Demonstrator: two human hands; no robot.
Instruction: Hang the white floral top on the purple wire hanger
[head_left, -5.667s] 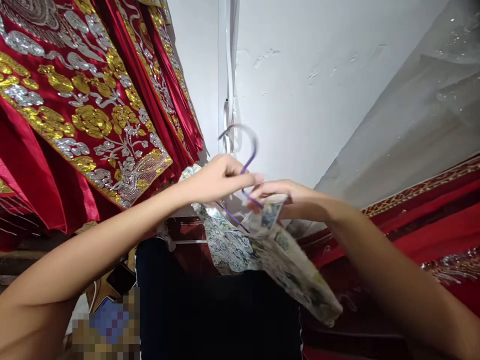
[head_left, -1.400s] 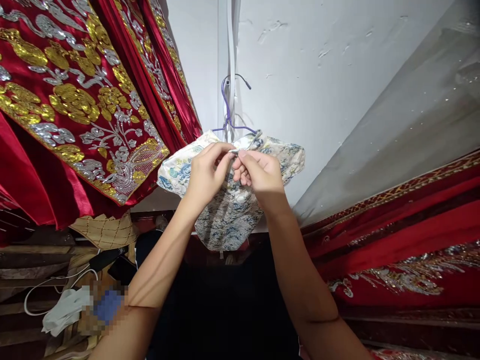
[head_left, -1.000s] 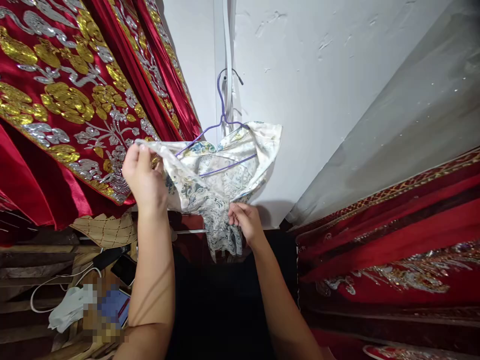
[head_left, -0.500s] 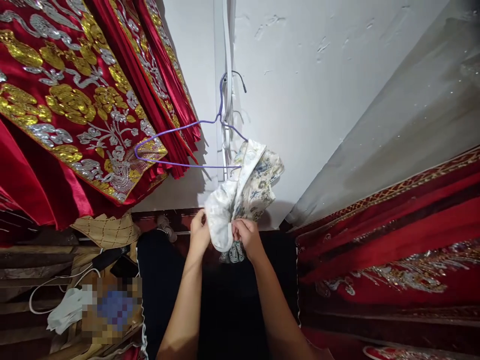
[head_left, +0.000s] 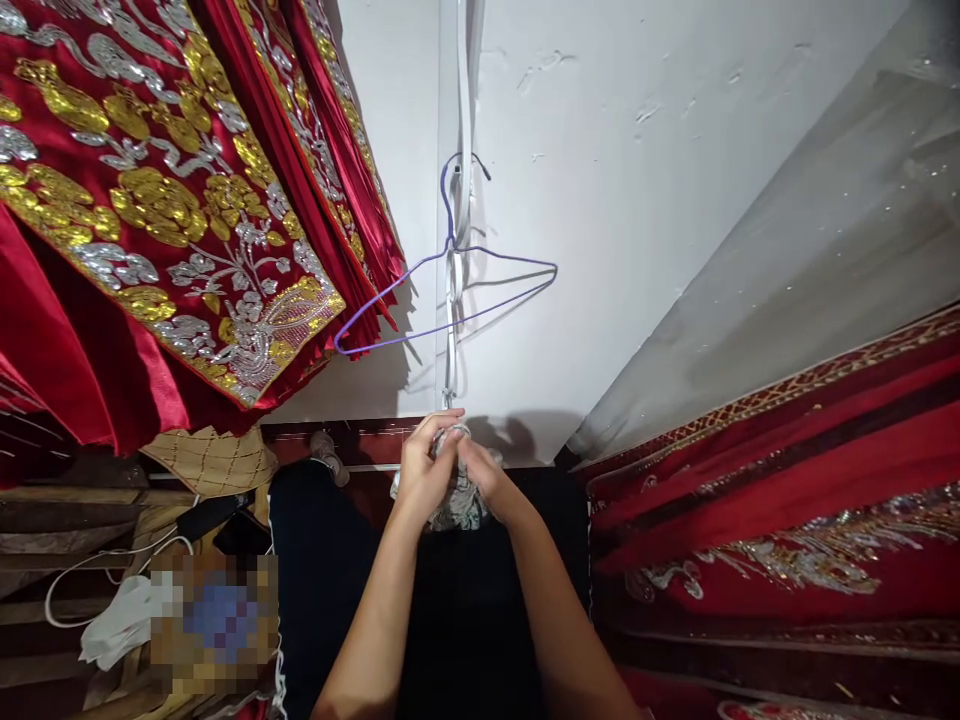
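Against the wall, the hanger (head_left: 450, 295) now hangs bare; both hands (head_left: 450, 470) clutch the pulled-off garment (head_left: 457, 508).

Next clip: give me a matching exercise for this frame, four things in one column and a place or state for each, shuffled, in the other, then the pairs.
Things:
1. hanger
2. floral cloth
3. red drapes
4. white cable

Places or states:
A. bunched between the left hand and right hand
B. lying at lower left among clutter
C. bare, hooked on the white wall
D. hanging at upper left, with gold and silver embroidery

Pairs: 1-C, 2-A, 3-D, 4-B
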